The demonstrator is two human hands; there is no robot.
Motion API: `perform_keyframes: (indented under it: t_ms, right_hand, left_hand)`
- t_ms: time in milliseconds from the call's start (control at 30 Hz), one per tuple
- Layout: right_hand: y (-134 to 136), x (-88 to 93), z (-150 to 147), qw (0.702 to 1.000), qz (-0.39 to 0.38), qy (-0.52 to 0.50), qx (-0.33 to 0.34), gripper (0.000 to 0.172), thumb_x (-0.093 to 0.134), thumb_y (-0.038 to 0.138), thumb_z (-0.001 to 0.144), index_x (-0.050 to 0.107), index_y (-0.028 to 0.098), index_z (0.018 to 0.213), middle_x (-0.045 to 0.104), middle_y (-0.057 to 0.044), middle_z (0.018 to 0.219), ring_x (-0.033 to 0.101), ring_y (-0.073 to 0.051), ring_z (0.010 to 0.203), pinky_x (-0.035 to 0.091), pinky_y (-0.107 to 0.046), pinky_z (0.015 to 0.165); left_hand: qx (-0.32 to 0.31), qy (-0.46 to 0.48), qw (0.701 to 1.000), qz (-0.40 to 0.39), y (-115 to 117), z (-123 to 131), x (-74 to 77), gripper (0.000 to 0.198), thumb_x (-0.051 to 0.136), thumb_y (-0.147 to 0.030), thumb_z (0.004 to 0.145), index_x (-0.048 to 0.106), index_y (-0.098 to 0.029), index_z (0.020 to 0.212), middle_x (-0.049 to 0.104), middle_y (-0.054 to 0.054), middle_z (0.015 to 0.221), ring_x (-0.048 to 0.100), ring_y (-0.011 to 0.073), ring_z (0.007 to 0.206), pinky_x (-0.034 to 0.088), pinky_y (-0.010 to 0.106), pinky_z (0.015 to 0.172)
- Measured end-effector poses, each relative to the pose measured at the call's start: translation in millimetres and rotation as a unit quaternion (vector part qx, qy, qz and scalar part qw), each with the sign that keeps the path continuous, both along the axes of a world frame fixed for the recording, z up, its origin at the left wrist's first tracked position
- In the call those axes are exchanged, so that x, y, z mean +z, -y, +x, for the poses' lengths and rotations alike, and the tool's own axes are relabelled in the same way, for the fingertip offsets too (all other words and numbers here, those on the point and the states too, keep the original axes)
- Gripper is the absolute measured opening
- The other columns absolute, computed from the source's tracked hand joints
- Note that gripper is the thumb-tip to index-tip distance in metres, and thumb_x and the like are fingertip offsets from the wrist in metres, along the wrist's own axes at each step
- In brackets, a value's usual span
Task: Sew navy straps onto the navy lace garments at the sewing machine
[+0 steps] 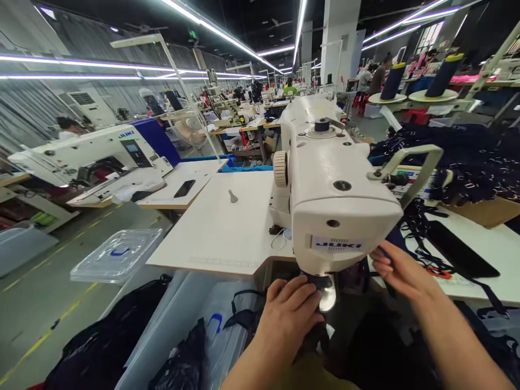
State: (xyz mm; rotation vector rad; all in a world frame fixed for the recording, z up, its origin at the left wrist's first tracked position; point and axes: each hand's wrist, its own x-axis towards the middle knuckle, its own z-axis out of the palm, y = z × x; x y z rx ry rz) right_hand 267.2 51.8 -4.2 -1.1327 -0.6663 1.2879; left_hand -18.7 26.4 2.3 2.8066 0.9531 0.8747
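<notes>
A white sewing machine (341, 179) marked JUKI stands right in front of me. Beneath its head, my left hand (290, 311) has its fingers bent and close together over dark fabric (312, 341); the fingertips are partly hidden by the machine's lower parts. A bright lamp glow (328, 295) shows beside those fingers. To the right of the machine head, my right hand (400, 271) is closed, thumb against fingers, on a dark blue piece of fabric (379, 253) that is mostly hidden. Dark straps with small rings (418, 233) lie just beyond this hand.
On the white table (219, 227) lies a small grey metal piece (232, 196). A phone (184, 188) rests farther left. Clear plastic bins (162, 325) stand below the left edge. At right are a black flat object (463, 249) and a heap of navy garments (455, 151).
</notes>
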Motion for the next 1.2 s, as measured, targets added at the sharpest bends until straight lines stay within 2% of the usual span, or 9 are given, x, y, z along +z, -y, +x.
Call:
perform_keyframes:
  t_ms: [133, 267, 333, 467, 567, 667, 867, 1000, 1200]
  right_hand:
    - [-51.0, 62.7, 58.9, 0.99, 0.075, 0.079, -0.084, 0.029, 0.074, 0.037, 0.074, 0.056, 0.015, 0.074, 0.041, 0.008, 0.057, 0.032, -0.002, 0.045, 0.019, -0.019, 0.041]
    - [-63.8, 128.5, 90.8, 0.91, 0.224, 0.181, -0.299, 0.016, 0.052, 0.032, 0.091, 0.052, 0.016, 0.094, 0.041, 0.009, 0.069, 0.036, 0.0, 0.054, 0.024, -0.026, 0.051]
    - [-50.8, 141.0, 85.1, 0.883, 0.258, 0.219, -0.325, 0.014, 0.051, 0.029, 0.092, 0.053, 0.015, 0.094, 0.041, 0.009, 0.066, 0.038, -0.001, 0.054, 0.024, -0.029, 0.052]
    - [1.9, 115.6, 39.2, 0.927, 0.248, 0.155, -0.235, 0.01, 0.059, 0.026, 0.09, 0.056, 0.019, 0.084, 0.042, 0.007, 0.057, 0.039, -0.003, 0.047, 0.02, -0.024, 0.044]
    - [44.5, 73.0, -6.7, 0.979, 0.12, 0.109, -0.122, 0.023, 0.068, 0.041, 0.082, 0.058, 0.022, 0.088, 0.042, 0.007, 0.053, 0.035, -0.004, 0.039, 0.022, -0.02, 0.038]
    - [69.2, 35.0, -48.5, 0.986, 0.029, 0.163, -0.037, 0.034, 0.068, 0.051, 0.079, 0.057, 0.024, 0.095, 0.045, 0.007, 0.055, 0.038, -0.006, 0.039, 0.027, -0.02, 0.037]
    - [55.0, -4.4, -81.1, 0.958, 0.004, 0.274, 0.083, 0.029, 0.056, 0.05, 0.086, 0.054, 0.022, 0.087, 0.043, 0.006, 0.063, 0.043, -0.01, 0.052, 0.038, -0.024, 0.05]
    - [41.0, -15.8, -79.4, 0.944, 0.018, 0.321, 0.076, 0.027, 0.054, 0.046, 0.087, 0.045, 0.023, 0.076, 0.042, 0.005, 0.067, 0.046, -0.013, 0.063, 0.041, -0.026, 0.06]
    - [39.6, -18.3, -90.7, 0.942, 0.021, 0.333, 0.045, 0.024, 0.055, 0.041, 0.085, 0.043, 0.023, 0.074, 0.04, 0.006, 0.064, 0.044, -0.013, 0.059, 0.039, -0.025, 0.056]
  left_hand:
    - [0.005, -0.01, 1.0, -0.003, 2.4, 0.4, 0.0, 0.023, 0.051, -0.034, 0.097, 0.062, -0.023, 0.114, 0.068, 0.004, 0.111, 0.059, 0.0198, 0.113, 0.039, 0.034, 0.095]
    - [0.018, -0.014, 1.0, 0.013, 2.8, 0.3, -0.1, 0.023, 0.049, -0.031, 0.098, 0.061, -0.024, 0.116, 0.068, 0.006, 0.111, 0.06, 0.0203, 0.111, 0.037, 0.034, 0.094]
    - [0.017, -0.013, 1.0, 0.023, 1.8, 0.3, -1.1, 0.025, 0.046, -0.03, 0.099, 0.059, -0.022, 0.118, 0.068, 0.006, 0.111, 0.061, 0.0196, 0.11, 0.038, 0.033, 0.092]
    - [-0.004, -0.003, 0.999, 0.031, -0.7, 0.0, 0.6, 0.025, 0.042, -0.03, 0.101, 0.06, -0.02, 0.113, 0.069, 0.006, 0.111, 0.062, 0.0182, 0.11, 0.039, 0.032, 0.091]
    - [-0.037, 0.013, 0.999, 0.029, -1.5, -1.4, 4.6, 0.023, 0.043, -0.029, 0.101, 0.063, -0.02, 0.109, 0.07, 0.003, 0.109, 0.063, 0.0166, 0.108, 0.039, 0.031, 0.092]
    - [-0.062, 0.038, 0.997, 0.015, -2.0, -3.2, 6.3, 0.022, 0.043, -0.027, 0.101, 0.062, -0.019, 0.11, 0.07, 0.003, 0.108, 0.063, 0.015, 0.108, 0.039, 0.03, 0.093]
    - [-0.078, 0.077, 0.992, -0.061, -5.3, -6.9, 1.5, 0.021, 0.044, -0.029, 0.101, 0.06, -0.021, 0.112, 0.07, 0.002, 0.11, 0.063, 0.0134, 0.108, 0.039, 0.03, 0.094]
    - [-0.082, 0.103, 0.986, -0.097, -7.1, -7.8, -0.9, 0.02, 0.044, -0.028, 0.101, 0.059, -0.021, 0.112, 0.069, 0.002, 0.112, 0.062, 0.0129, 0.109, 0.038, 0.03, 0.096]
    - [-0.093, 0.059, 0.991, -0.08, -7.3, -5.1, 6.7, 0.02, 0.047, -0.027, 0.1, 0.058, -0.021, 0.115, 0.069, 0.001, 0.114, 0.061, 0.0129, 0.11, 0.037, 0.03, 0.095]
